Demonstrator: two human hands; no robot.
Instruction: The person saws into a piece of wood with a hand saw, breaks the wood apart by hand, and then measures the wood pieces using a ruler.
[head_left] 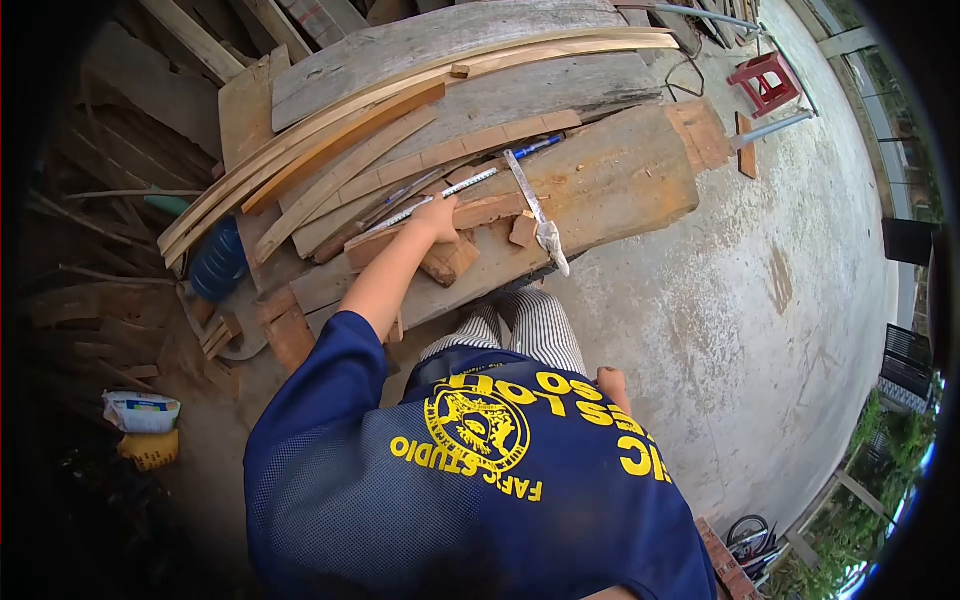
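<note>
My left hand is over the workbench, its fingers curled down at a narrow white marked measuring strip and the edge of a wooden piece. What the fingers grip is hidden under the hand. A metal square with a pale handle lies across the wood to the right. A blue pen is just beyond it. Below my left hand sits a wooden block, with a smaller block to its right. My right hand is low beside my body, mostly hidden by my shirt.
Long curved wooden strips lie along the bench, with a wide grey plank behind. A thick timber extends rightward. A red stool stands on the concrete floor. A blue water jug is at left, near piled scrap wood.
</note>
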